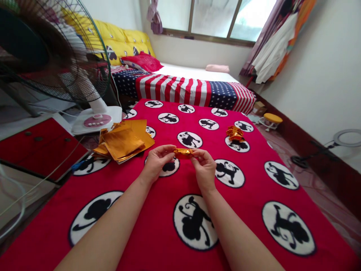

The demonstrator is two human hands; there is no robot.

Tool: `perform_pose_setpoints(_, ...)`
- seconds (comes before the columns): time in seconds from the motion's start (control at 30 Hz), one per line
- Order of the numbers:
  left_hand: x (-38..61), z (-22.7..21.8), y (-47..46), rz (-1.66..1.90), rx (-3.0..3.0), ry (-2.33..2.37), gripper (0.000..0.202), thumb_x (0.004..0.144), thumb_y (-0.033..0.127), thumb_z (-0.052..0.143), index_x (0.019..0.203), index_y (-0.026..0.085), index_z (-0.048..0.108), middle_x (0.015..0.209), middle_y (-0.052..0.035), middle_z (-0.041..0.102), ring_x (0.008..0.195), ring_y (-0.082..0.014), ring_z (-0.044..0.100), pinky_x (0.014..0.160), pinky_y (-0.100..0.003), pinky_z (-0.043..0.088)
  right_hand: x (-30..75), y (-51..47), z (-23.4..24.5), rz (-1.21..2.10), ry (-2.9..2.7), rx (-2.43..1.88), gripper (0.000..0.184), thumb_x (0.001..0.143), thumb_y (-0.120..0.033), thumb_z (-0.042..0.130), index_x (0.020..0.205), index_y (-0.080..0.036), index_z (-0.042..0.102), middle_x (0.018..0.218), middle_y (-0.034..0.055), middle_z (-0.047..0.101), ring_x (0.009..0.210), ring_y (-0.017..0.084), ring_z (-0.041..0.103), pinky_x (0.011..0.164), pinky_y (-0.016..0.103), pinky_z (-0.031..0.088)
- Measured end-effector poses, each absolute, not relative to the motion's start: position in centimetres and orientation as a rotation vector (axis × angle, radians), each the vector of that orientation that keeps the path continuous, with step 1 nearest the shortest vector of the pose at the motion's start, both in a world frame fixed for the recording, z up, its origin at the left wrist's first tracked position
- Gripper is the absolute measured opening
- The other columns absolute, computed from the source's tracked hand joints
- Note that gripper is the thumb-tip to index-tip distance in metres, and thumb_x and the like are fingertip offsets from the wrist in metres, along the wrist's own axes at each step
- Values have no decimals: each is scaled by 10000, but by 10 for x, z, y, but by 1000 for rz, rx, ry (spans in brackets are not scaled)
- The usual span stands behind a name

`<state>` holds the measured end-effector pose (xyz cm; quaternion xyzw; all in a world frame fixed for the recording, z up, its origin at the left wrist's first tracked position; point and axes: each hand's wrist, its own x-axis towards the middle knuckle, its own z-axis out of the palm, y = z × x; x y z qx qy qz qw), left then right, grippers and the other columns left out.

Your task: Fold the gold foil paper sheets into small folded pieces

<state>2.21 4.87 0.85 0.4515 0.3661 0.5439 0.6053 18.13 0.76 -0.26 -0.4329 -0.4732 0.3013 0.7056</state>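
Between my two hands is a small folded piece of gold foil paper (pixel 183 152), held just above the red cloth (pixel 141 229). My left hand (pixel 159 159) pinches its left end between thumb and fingers. At the right end, my right hand (pixel 203 162) grips it the same way. A loose stack of flat gold foil sheets (pixel 124 140) lies on the cloth to the left of my left hand. Farther off on the right sit several folded gold foil pieces (pixel 235 133) in a small heap.
A standing fan (pixel 96 116) is at the left, beside a red-fronted cabinet (pixel 39 145). Behind the cloth-covered surface is a bed with a striped and starred cover (pixel 175 87). A yellow stool (pixel 272 118) and a ring light on a stand (pixel 347 137) are on the right.
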Motion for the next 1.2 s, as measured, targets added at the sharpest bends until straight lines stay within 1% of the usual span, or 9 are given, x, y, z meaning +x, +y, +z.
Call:
perform_pose_setpoints(0.2, 20, 9, 50, 1194, 1014, 892, 507, 568, 373, 872, 981, 121, 722, 909, -81, 735, 676, -143, 679, 569, -209, 552, 182, 3, 0, 540, -1140, -1203, 139, 829, -308, 638, 923, -207, 657, 896, 30, 700, 780, 163, 656, 657, 257, 517)
perform_pose_setpoints(0.33, 20, 11, 47, 1143, 1043, 859, 463, 643, 393, 834, 994, 114, 719, 830, -72, 722, 661, -127, 669, 578, -196, 542, 186, 5, 0, 448, -1150, -1296, 172, 844, -357, 624, 852, -191, 671, 773, 16, 690, 666, 145, 618, 638, 258, 501)
perform_pose_setpoints(0.43, 20, 13, 46, 1139, 1039, 867, 433, 666, 404, 818, 966, 107, 722, 746, -65, 702, 668, -129, 660, 569, -185, 524, 201, 11, 0, 413, -1049, -1340, 217, 817, -389, 638, 822, -174, 673, 698, 17, 672, 584, 145, 607, 545, 247, 480)
perform_pose_setpoints(0.5, 20, 13, 46, 1149, 1035, 878, 426, 659, 410, 817, 947, 111, 724, 765, -68, 703, 670, -131, 656, 554, -185, 514, 224, 18, -1, 409, -921, -1373, 250, 781, -403, 656, 850, -163, 668, 675, 18, 668, 527, 152, 618, 491, 249, 474)
perform_pose_setpoints(0.57, 20, 12, 46, 1152, 1035, 882, 421, 650, 414, 819, 934, 117, 727, 808, -69, 708, 676, -129, 653, 547, -186, 507, 257, 25, -3, 334, -838, -1403, 264, 752, -390, 654, 877, -157, 659, 669, 25, 673, 535, 174, 651, 508, 265, 503)
perform_pose_setpoints(0.63, 20, 11, 47, 1151, 1034, 882, 417, 646, 415, 819, 929, 122, 729, 840, -68, 711, 679, -125, 650, 547, -186, 505, 297, 30, -6, 193, -847, -1494, 213, 740, -321, 618, 864, -155, 662, 683, 48, 691, 576, 194, 676, 552, 284, 521)
perform_pose_setpoints(0.8, 21, 10, 50, 1146, 1029, 878, 406, 642, 420, 818, 913, 129, 735, 878, -71, 719, 670, -119, 645, 547, -189, 503, 383, 35, -11, -277, -943, -1919, 176, 669, -203, 559, 769, -159, 697, 708, 88, 712, 655, 228, 649, 690, 350, 506)
perform_pose_setpoints(0.97, 22, 9, 51, 1137, 1047, 892, 427, 642, 423, 819, 933, 122, 736, 908, -91, 720, 677, -123, 642, 548, -188, 505, 404, 45, -10, -308, -912, -2133, 214, 632, -187, 562, 777, -161, 718, 682, 89, 694, 640, 240, 603, 672, 356, 458)
perform_pose_setpoints(1.2, 22, 11, 50, 1138, 1034, 894, 411, 632, 417, 828, 911, 127, 745, 895, -85, 719, 670, -121, 637, 546, -190, 498, 402, 64, -8, -327, -929, -2192, 276, 676, -179, 539, 862, -146, 740, 793, 128, 718, 703, 246, 611, 681, 350, 445)
